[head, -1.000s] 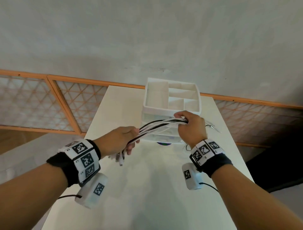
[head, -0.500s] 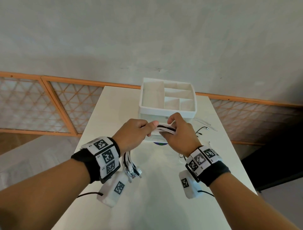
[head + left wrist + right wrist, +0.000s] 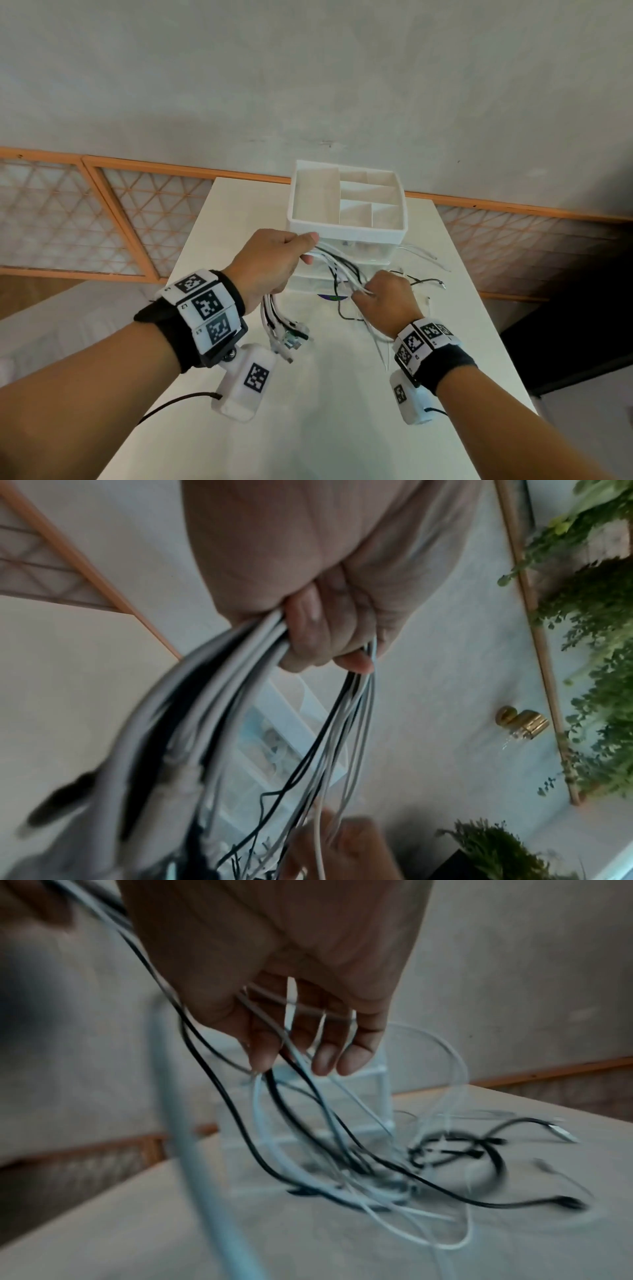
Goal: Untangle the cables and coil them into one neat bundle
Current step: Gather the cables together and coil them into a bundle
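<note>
Cables (image 3: pixel 337 270), a mix of white and black ones, are stretched between both hands just above the white table (image 3: pixel 308 428). Left hand (image 3: pixel 274 263) has a tight fist round the bunch, with the plug ends dangling out below it near the wrist. From there the strands run down to the right hand (image 3: pixel 385 301), lower and closer to the table, whose fingers (image 3: pixel 325 1053) are curled loosely with several strands threaded between them. Past that hand the loose ends sprawl in a messy pile on the tabletop, a few trailing off to the right. Right behind all this sits a white drawer organizer (image 3: pixel 346 229) with open compartments on top.
</note>
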`<state>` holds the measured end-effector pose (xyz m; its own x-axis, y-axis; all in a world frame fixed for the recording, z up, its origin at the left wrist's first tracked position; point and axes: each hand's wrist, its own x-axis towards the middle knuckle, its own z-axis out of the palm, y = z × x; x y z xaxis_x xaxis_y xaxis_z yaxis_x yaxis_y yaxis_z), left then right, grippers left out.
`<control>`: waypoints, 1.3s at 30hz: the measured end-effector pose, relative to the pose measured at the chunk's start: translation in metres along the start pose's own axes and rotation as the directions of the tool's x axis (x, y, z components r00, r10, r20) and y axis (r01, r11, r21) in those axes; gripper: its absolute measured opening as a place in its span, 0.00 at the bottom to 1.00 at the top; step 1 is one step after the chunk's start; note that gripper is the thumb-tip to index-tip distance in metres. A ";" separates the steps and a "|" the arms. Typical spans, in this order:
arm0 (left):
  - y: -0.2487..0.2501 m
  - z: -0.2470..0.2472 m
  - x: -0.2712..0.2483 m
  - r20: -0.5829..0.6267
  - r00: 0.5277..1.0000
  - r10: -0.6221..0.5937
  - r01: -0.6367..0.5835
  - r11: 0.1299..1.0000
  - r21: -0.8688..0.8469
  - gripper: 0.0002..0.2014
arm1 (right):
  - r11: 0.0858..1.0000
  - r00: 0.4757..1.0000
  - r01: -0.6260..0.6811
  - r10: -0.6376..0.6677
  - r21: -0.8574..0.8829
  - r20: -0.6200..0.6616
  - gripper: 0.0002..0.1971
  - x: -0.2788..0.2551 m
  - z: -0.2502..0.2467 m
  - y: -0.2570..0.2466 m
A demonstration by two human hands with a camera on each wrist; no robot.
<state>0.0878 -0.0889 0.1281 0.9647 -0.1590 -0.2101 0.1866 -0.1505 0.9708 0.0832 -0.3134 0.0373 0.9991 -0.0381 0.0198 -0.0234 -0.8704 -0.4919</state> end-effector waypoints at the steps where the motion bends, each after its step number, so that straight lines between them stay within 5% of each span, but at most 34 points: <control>1: 0.002 0.000 0.000 -0.002 1.000 0.012 -0.012 0.999 -0.039 0.18 | 0.995 0.995 -0.075 0.079 -0.066 0.059 0.24 0.001 0.000 0.007; 5: -0.001 -0.007 0.004 -0.063 0.997 0.037 -0.034 0.998 0.053 0.19 | 0.956 0.961 -0.269 0.275 -0.115 0.035 0.24 0.019 -0.026 0.017; 8: -0.009 -0.012 0.008 -0.164 0.986 0.026 0.020 0.961 0.277 0.21 | 0.956 0.952 -0.086 0.162 0.280 -0.260 0.18 0.033 -0.069 0.004; 10: -0.006 -0.018 0.010 -0.250 0.967 0.040 0.030 0.962 0.272 0.21 | 0.962 0.905 0.031 0.088 0.272 -0.417 0.19 0.032 -0.083 0.003; 11: -0.001 -0.022 0.011 -0.295 0.954 0.045 0.014 0.981 0.195 0.20 | 0.982 0.913 -0.021 0.094 0.185 -0.396 0.21 0.030 -0.081 0.008; 13: 0.014 -0.028 0.013 -0.337 0.940 0.048 -0.050 0.999 0.004 0.18 | 0.968 0.969 -0.215 0.196 -0.128 -0.147 0.22 0.022 -0.057 0.034; 15: 0.026 -0.024 0.012 -0.315 0.942 0.114 -0.116 0.993 0.015 0.18 | 0.883 0.932 -0.304 0.353 -0.357 0.079 0.24 0.015 -0.027 0.058; 17: 0.028 -0.013 0.011 -0.271 0.938 0.216 -0.166 0.967 0.196 0.21 | 0.875 0.903 -0.354 0.412 -0.331 0.123 0.29 0.015 -0.026 0.054; 19: 0.022 -0.007 0.012 -0.232 0.937 0.260 -0.146 0.898 0.415 0.24 | 0.911 0.909 -0.411 0.412 -0.028 0.055 0.32 0.024 -0.047 0.036; 20: 0.015 -0.009 0.014 -0.199 0.946 0.257 -0.122 0.849 0.514 0.25 | 0.898 0.922 -0.378 0.386 0.227 0.006 0.30 0.030 -0.063 0.024; 22: 0.004 -0.010 0.017 -0.141 0.967 0.214 -0.074 0.759 0.646 0.26 | 0.817 0.949 -0.105 0.253 0.567 -0.189 0.24 0.031 -0.103 -0.003; 24: -0.005 -0.012 0.020 -0.166 0.966 0.199 -0.033 0.730 0.683 0.27 | 0.847 0.896 0.190 0.058 0.497 -0.440 0.24 0.023 -0.128 -0.030; 26: -0.004 -0.013 0.018 -0.212 0.956 0.203 -0.017 0.758 0.652 0.27 | 0.910 0.834 0.287 -0.085 0.298 -0.545 0.19 0.016 -0.131 -0.038; 28: 0.002 -0.018 0.019 -0.294 0.931 0.216 -0.021 0.837 0.547 0.26 | 0.943 0.872 0.241 -0.107 0.228 -0.477 0.08 0.015 -0.123 -0.024; 31: 0.011 -0.033 0.019 -0.405 0.885 0.227 -0.089 0.939 0.332 0.22 | 0.999 0.972 -0.033 0.041 0.039 -0.230 0.05 0.017 -0.100 0.019; 33: 0.017 -0.038 0.018 -0.425 0.869 0.253 -0.155 0.956 0.250 0.20 | 0.977 0.961 -0.200 0.183 -0.067 -0.206 0.11 0.015 -0.082 0.045; 36: 0.020 -0.032 0.016 -0.397 0.867 0.301 -0.204 0.941 0.269 0.20 | 0.961 0.956 -0.256 0.236 -0.102 -0.174 0.20 0.006 -0.059 0.063; 39: 0.015 -0.029 0.017 -0.393 0.872 0.292 -0.191 0.942 0.277 0.20 | 0.938 0.888 -0.316 0.345 0.144 -0.304 0.16 0.008 -0.064 0.065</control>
<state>0.1121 -0.0652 0.1424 0.9687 0.2005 0.1460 -0.0600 -0.3817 0.9223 0.0871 -0.4022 0.0611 0.8680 -0.4837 0.1122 -0.3320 -0.7334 -0.5932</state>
